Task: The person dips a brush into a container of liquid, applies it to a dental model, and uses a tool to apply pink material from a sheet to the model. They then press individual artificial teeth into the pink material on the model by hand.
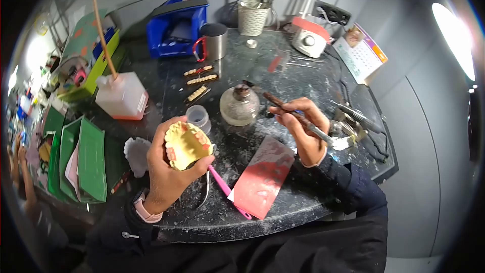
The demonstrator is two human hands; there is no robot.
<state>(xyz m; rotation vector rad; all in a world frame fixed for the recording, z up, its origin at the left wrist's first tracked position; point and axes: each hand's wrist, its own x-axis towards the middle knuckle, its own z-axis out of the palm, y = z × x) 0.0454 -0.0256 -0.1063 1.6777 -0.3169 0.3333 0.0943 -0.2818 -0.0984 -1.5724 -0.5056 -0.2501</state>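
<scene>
My left hand (169,186) is closed around a yellow dental cast (188,152) with reddish wax patches on its ridge. In my right hand (307,127) is a wax knife (273,99) with a brown handle; its dark blade points at the top of a glass spirit lamp (238,109). I cannot make out a flame. A pink wax sheet (262,179) lies on the bench between my hands. Beside it are a pink-handled tool (221,182) and a thin curved metal instrument (206,192). Just behind the cast stands a small translucent cup (197,116).
Strips of artificial teeth (202,79) lie behind the lamp, near a steel mug (216,45) and a blue bin (156,38). Leftward stand a stick-holding plastic bottle (121,96) and a green box (91,167). An orange-white device (309,40) and tools (356,116) are rightward.
</scene>
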